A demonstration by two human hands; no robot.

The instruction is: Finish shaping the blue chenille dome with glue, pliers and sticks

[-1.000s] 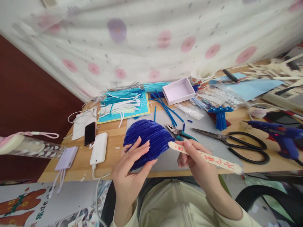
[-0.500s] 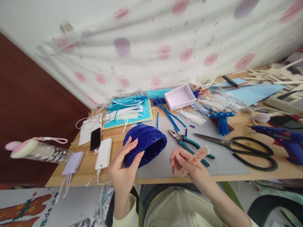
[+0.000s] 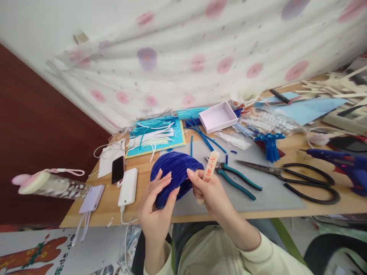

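Note:
A dark blue, fuzzy bowl-shaped piece (image 3: 174,168), built from wound pipe cleaners, is tilted above the grey cutting mat (image 3: 266,200). My left hand (image 3: 159,202) grips its left side, fingers on the outer wall and thumb near the lower rim. At the right rim, the fingertips of my right hand (image 3: 210,189) touch the piece. That same hand is closed around a flat wooden craft stick (image 3: 211,166) with red handwriting, which stands nearly upright. Teal-handled pliers (image 3: 237,175) lie just beyond my right hand. The inside of the bowl is mostly hidden.
Large black-handled scissors (image 3: 306,181) and a blue glue gun (image 3: 335,160) lie to the right. Blue pipe cleaners (image 3: 205,137) and a white box (image 3: 219,116) sit behind. On the left are a phone (image 3: 118,170), a white power bank (image 3: 128,187) and a bottle (image 3: 57,183).
My right hand has moved left and up to the bowl's rim, and the stick has swung more upright. The bowl's opening has turned further downward in my left hand.

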